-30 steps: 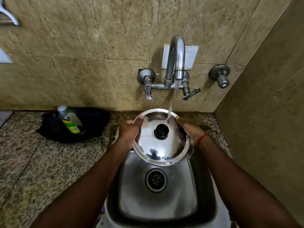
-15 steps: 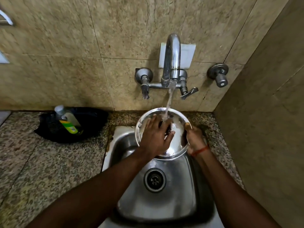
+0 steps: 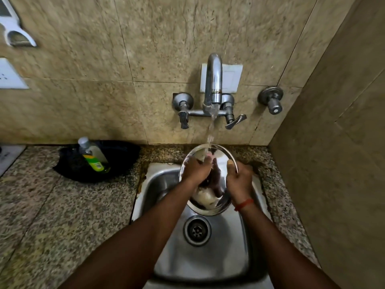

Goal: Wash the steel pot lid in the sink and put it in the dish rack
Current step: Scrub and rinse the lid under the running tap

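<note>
Steel pot lid (image 3: 221,161) under the running tap (image 3: 213,84), at the sink's (image 3: 208,261) rear edge; right hand (image 3: 239,181) grips its rim, left hand (image 3: 195,170) touches it.

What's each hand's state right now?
Left hand: on the face of the steel pot lid; fingers blurred, grip cannot be told.
Right hand: closed, holding the steel pot lid by its rim.

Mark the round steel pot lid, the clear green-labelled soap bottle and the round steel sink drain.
Round steel pot lid (image 3: 206,200): head view, its lower wet face.
Clear soap bottle with green label (image 3: 93,157): head view, mid-body.
Round steel sink drain (image 3: 196,230): head view, strainer centre.
</note>
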